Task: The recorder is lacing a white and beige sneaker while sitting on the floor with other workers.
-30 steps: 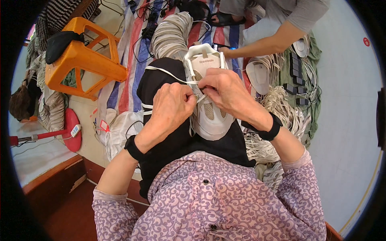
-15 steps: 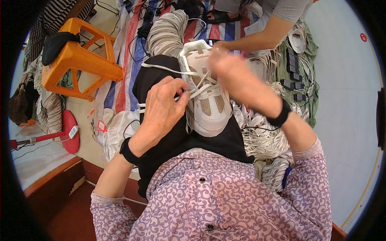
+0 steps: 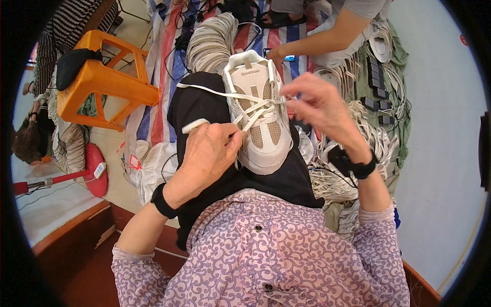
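Note:
A white and beige sneaker [image 3: 263, 146] rests on my black-trousered lap, toe toward me, with tan mesh panels. Its flat white shoelace [image 3: 255, 110] criss-crosses the tongue, and one loose length trails off to the left over my knee. At the shoe's left side my left hand [image 3: 207, 153] is closed, pinching a strand of the lace between thumb and finger. A pale flat piece [image 3: 195, 125] sticks out behind its knuckles; I cannot tell what it is. My right hand [image 3: 322, 110] pinches the lace at the right eyelets, its fingers curled.
An orange plastic stool [image 3: 105, 84] with a black item on it stands at left. Stacked pale shoe parts [image 3: 212, 43] lie ahead on striped sheeting. Bundled white cords [image 3: 337, 179] and black blocks [image 3: 376, 77] are at right. Another person's arm [image 3: 322, 43] reaches in near a phone.
My right hand has swung right and slightly down, off the shoe's upper edge. My left hand has shifted slightly down. The other person's hand has become visible near the phone.

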A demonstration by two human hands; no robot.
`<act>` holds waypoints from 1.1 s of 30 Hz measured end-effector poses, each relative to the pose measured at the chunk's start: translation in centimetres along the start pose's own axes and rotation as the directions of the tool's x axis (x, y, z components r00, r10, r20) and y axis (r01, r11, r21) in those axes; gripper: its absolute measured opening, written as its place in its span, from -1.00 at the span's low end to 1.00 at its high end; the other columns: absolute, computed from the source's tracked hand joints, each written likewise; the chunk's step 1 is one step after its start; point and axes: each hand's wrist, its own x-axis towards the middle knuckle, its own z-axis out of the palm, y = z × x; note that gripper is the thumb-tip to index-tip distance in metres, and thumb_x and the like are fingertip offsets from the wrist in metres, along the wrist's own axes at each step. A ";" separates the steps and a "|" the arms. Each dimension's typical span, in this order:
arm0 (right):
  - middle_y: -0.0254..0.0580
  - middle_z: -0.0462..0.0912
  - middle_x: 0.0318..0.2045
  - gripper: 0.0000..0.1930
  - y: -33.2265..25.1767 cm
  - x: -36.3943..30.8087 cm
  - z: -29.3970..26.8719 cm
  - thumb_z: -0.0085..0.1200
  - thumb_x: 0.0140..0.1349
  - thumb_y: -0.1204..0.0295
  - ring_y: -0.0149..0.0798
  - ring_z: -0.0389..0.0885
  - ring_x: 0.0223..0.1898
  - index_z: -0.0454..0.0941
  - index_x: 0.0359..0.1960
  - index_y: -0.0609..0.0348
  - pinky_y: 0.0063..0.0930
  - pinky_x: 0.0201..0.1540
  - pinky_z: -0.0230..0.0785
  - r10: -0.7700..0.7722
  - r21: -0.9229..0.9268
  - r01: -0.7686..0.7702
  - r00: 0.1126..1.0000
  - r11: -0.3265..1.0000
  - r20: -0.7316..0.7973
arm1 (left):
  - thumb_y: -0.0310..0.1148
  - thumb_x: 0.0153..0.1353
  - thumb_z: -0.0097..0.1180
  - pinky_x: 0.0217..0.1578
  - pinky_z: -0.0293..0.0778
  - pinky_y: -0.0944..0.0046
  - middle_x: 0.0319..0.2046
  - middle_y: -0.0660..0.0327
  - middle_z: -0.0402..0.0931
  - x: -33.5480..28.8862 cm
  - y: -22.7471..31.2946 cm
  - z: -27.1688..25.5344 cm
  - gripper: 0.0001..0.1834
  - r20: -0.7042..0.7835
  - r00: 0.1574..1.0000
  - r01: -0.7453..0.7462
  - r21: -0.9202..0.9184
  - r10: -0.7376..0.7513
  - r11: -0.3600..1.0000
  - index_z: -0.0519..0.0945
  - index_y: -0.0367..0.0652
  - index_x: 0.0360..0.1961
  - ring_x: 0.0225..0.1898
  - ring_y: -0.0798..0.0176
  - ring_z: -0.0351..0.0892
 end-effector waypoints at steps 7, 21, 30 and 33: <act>0.00 0.47 -0.31 -0.89 -0.8 1.0 3.2 0.10 0.13 0.65 0.13 0.55 -0.24 0.47 -0.30 0.29 -0.14 -0.22 0.39 -0.242 -0.233 0.223 0.969 0.947 -0.055 | -0.18 0.22 0.19 -0.49 0.44 0.16 -0.71 -0.01 0.53 2.8 -1.3 -1.8 -0.69 0.125 0.980 0.168 -0.120 -0.153 0.978 0.75 -0.23 -0.43 -0.63 0.06 0.58; -0.34 0.53 -0.48 -0.90 -1.3 1.7 1.6 0.16 0.26 0.53 -0.48 0.46 -0.57 0.48 -0.27 0.25 -0.52 -0.56 0.25 0.129 0.203 -0.152 0.984 0.967 0.121 | -0.18 0.14 0.29 -0.62 0.05 0.43 -0.74 0.43 0.36 6.9 0.0 -5.9 -0.72 0.532 0.781 0.470 -0.158 -0.327 0.868 0.80 -0.19 -0.45 -0.67 0.53 0.16; -0.33 0.59 -0.43 -0.89 1.2 2.5 0.9 0.14 0.28 0.54 -0.48 0.52 -0.57 0.55 -0.18 0.23 -0.64 -0.50 0.40 0.261 0.817 -0.322 0.941 0.479 0.218 | -0.35 0.05 0.36 -0.48 0.32 0.34 -0.66 0.35 0.51 7.5 -1.6 -5.9 -0.85 0.466 0.882 0.219 -0.277 -0.069 0.936 0.79 -0.21 -0.40 -0.57 0.43 0.38; -0.17 0.62 -0.35 -0.81 4.8 2.8 -2.3 0.08 0.30 0.59 -0.29 0.64 -0.36 0.49 -0.06 0.26 -0.43 -0.22 0.55 0.213 0.962 -0.131 0.974 0.238 0.080 | -0.34 0.06 0.35 -0.39 0.41 0.26 -0.50 0.26 0.58 7.9 -2.1 -7.0 -0.84 0.343 0.917 -0.155 -0.169 0.206 0.973 0.77 -0.21 -0.39 -0.47 0.31 0.47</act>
